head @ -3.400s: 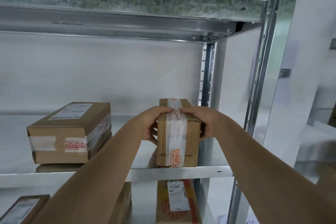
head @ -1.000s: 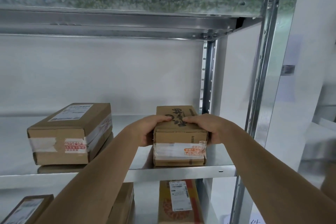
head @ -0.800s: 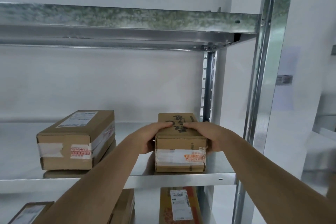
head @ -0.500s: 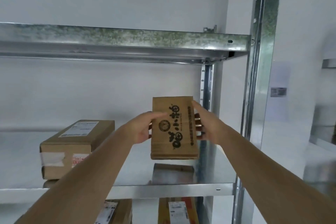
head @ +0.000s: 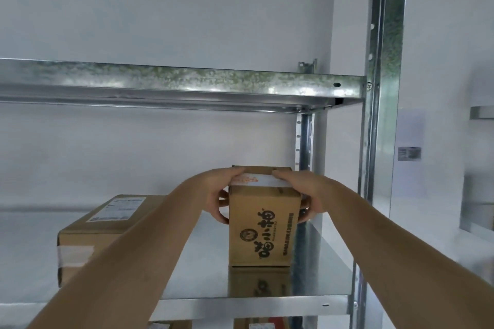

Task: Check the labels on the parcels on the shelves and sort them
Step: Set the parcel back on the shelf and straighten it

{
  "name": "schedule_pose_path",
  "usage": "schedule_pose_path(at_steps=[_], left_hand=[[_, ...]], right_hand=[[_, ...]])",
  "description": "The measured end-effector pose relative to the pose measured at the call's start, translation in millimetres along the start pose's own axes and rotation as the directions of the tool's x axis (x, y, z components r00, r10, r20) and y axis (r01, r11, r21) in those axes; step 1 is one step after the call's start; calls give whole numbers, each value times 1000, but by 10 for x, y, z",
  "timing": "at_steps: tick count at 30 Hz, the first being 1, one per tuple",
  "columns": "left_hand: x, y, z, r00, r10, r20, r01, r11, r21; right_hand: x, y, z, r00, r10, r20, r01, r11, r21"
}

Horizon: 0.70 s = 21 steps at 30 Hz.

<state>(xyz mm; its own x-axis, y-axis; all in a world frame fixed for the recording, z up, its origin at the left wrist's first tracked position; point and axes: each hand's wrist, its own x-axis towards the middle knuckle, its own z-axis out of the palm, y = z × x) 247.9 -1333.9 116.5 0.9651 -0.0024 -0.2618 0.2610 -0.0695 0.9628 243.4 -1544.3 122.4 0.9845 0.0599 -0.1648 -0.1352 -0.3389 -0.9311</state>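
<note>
A galvanized metal shelving unit [head: 385, 104] fills the view, its front right upright rising past an upper shelf [head: 187, 83] whose speckled front edge runs the full width. Below it, the middle shelf [head: 315, 275] is a shiny steel sheet that mirrors what stands on it. Near the left end of this shelf lies a large cardboard parcel [head: 88, 240], flat, with a white shipping label [head: 117, 209] on its top face and a strip of pale tape across its front; part of it is hidden by the left forearm. Towards the right end, close to the back right upright and set back from the front edge, a smaller cardboard box [head: 263, 227] stands on end with its bottom resting on the shelf, dark printed characters and a round logo running sideways down its front face, and a band of white tape with orange print across its top front edge. The left hand [head: 216, 195] wraps the box's upper left side, fingers over the top and thumb curled along the side; the right hand [head: 304, 195] does the same on the upper right, so each grip is clamped on the box. Under the shelf's front edge, tops of further parcels [head: 263, 324] show on the shelf below.
</note>
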Motion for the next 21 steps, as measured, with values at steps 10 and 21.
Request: schedule_pose_path(at_steps=[10, 21], left_hand=[[76, 49, -163, 973, -145, 181, 108, 974, 200], [193, -50, -173, 954, -133, 270, 82, 978, 190]], right_hand=[[243, -145, -73, 949, 236, 210, -210, 968, -136], [244, -14, -95, 947, 199, 250, -183, 979, -85]])
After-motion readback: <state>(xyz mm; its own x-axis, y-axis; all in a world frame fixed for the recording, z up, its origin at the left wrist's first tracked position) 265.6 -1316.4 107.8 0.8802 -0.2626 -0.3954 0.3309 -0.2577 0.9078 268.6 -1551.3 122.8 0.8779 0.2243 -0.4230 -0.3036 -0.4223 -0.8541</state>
